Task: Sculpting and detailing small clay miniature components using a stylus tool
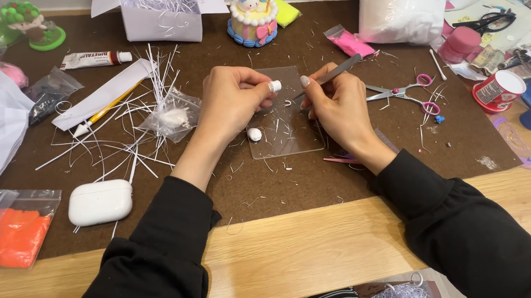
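While left hand [231, 100] steadies, right hand [337, 103] grips tweezers [332, 73].

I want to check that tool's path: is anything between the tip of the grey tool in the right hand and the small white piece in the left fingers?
Nothing visible. The right hand holds the grey tool with its tip pointing across a short open gap at the white piece pinched in the left hand. Only the clear sheet lies below.

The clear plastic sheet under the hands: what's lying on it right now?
On the clear plastic sheet lie a small white clay ball near its left edge and scattered white shreds. The left hand and right hand cover its upper part, so anything there is hidden.
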